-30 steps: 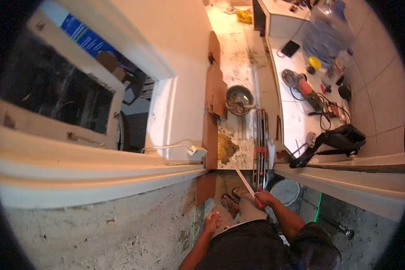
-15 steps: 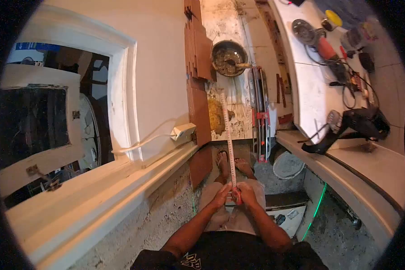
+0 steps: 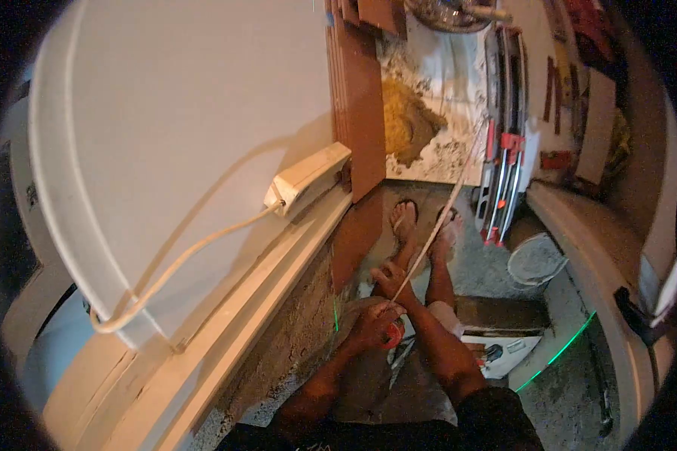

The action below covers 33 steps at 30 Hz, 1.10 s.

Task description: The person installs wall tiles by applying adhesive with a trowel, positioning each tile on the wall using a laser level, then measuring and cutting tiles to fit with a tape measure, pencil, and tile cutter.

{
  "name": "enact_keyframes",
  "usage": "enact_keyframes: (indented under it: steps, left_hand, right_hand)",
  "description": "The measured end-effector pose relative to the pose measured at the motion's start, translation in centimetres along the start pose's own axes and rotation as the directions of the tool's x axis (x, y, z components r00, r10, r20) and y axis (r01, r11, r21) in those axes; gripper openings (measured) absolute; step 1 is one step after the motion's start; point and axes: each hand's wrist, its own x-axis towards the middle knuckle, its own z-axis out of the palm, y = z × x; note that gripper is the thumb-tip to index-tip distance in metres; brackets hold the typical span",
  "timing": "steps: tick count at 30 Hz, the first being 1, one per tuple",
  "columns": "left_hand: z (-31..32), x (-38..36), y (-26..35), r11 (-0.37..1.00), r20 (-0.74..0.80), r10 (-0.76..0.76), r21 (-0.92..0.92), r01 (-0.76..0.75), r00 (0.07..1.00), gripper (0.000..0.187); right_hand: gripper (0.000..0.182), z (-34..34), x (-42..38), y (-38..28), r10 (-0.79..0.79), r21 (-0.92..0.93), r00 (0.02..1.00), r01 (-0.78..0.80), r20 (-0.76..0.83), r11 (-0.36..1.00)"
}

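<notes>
My left hand (image 3: 373, 326) is closed around a red tape measure (image 3: 393, 335) in front of my lap. Its pale blade (image 3: 445, 209) stretches away from me, up and to the right, to beside a red and black tile cutter (image 3: 508, 143). My right hand (image 3: 390, 281) is just beyond the left one, its forearm crossing under the blade. Its fingers look apart and point left, with nothing visible in them; the blade passes right by this hand.
A white power strip (image 3: 308, 179) with a cord sits on the left ledge, by stacked brown tiles (image 3: 362, 113). Ahead are yellowish mortar (image 3: 412, 120) and a mixing bowl (image 3: 451, 13). To the right stand a bucket (image 3: 535, 260) and a counter edge (image 3: 590, 248); a green laser line crosses the wall.
My view has tilted down and swung left. The right hand has come off the tape measure and moved forward and left. The blade now slants to the right instead of running straight ahead.
</notes>
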Motion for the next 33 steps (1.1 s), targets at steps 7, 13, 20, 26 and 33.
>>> enact_keyframes:
  steps: [7, 13, 20, 26, 33]
  left_hand:
    - [-2.0, -0.2, 3.3, 0.878, 0.009, -0.366, -0.328, 0.349, 0.931, 0.036]
    - [-2.6, 0.6, 3.2, 0.905, -0.136, -0.403, -0.21, 0.371, 0.905, 0.038]
    - [-3.2, 0.6, 5.1, 0.821, -0.025, -0.518, -0.293, 0.489, 0.855, 0.042]
    - [-2.3, 0.0, 4.5, 0.877, -0.099, -0.393, -0.34, 0.34, 0.914, 0.044]
    - [-1.9, -0.2, 4.0, 0.825, -0.073, -0.468, -0.394, 0.405, 0.881, 0.046]
  right_hand:
    - [0.083, 4.0, 6.9, -9.0, 0.037, -0.084, 0.999, -0.035, 0.027, 0.996]
    - [0.091, 5.6, 8.8, -6.9, -0.232, -0.291, 0.964, 0.188, -0.127, 0.938]
    - [0.104, 4.4, 7.7, -8.2, -0.333, -0.468, 0.935, 0.243, -0.119, 0.85]
    - [0.093, 4.1, 6.5, -8.3, -0.295, -0.409, 0.946, 0.219, -0.132, 0.886]
    - [0.07, 1.6, 7.5, -4.1, -0.004, -0.575, 0.996, 0.053, 0.087, 0.817]
